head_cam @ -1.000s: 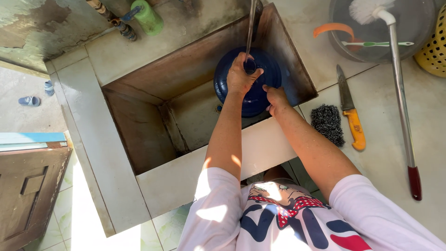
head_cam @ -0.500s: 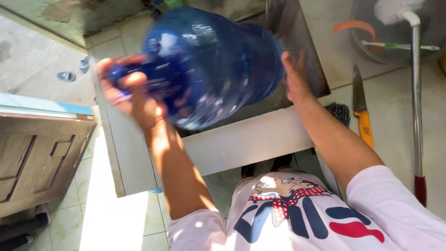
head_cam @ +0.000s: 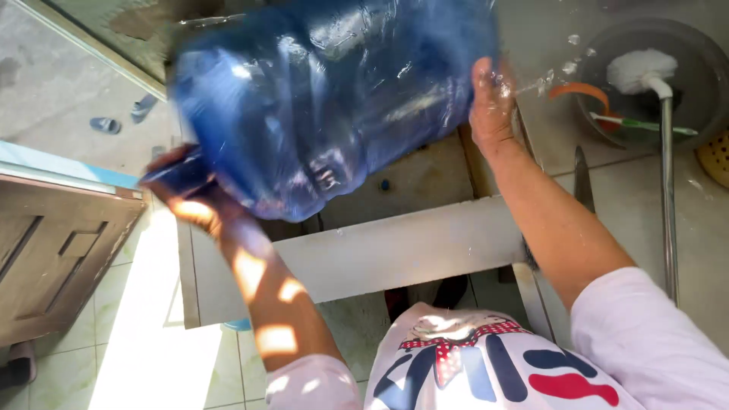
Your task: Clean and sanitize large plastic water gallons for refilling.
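We are lifting a large blue water jug (head_cam: 326,106) clear of the square concrete basin (head_cam: 395,250), where a second ago it was standing upright under a thin stream of water with both our hands on its top. Half a second ago it was already swinging up and onto its side; now it is lying almost level across the upper part of the view, blurred with motion, and water drops are flying off near its base. We judge from that swing that the filling is over and the jug is being tipped or shaken over the basin.

Our left hand (head_cam: 190,193) is clenching around the jug's narrow neck, fingers wrapped over it at the lower left, partly in shadow. Our right hand (head_cam: 492,99) is pressing flat against the jug's wide base, fingers spread upward rather than curled, so the jug is being held between the two hands, the neck low and to the left, the base high and to the right.

On the tiled counter to the right, a knife (head_cam: 583,182) is lying just beside the basin's edge, and a long-handled white brush (head_cam: 662,137) is resting with its head in a grey bowl (head_cam: 683,45).
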